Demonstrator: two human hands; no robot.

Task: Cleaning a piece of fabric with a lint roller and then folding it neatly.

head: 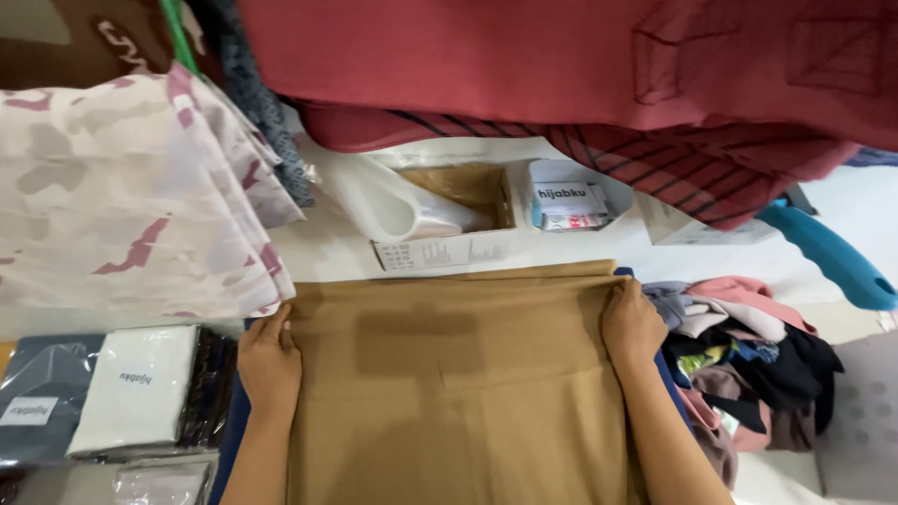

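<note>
Two bare hands grip the side edges of a tan cloth spread flat on a table.

Nearest, the tan cloth [449,393] fills the middle of the view, its far edge folded over in a narrow band. The left hand [269,360] lies on its left edge, fingers curled over and pinching the fabric; the right hand [631,323] clasps the right edge near the far corner in the same way, fingers closed on the cloth. To the near left lie flat plastic-wrapped packets [112,393], white and dark. To the right sits a heap of mixed clothes [748,365], pink, black and grey. Farther off stands an open cardboard box [458,220] with a white plastic bag [393,201] in it, beside a small blue-and-white packet [571,201]. A pale patterned cloth [122,196] hangs at far left, red fabric [580,65] across the far side.
</note>
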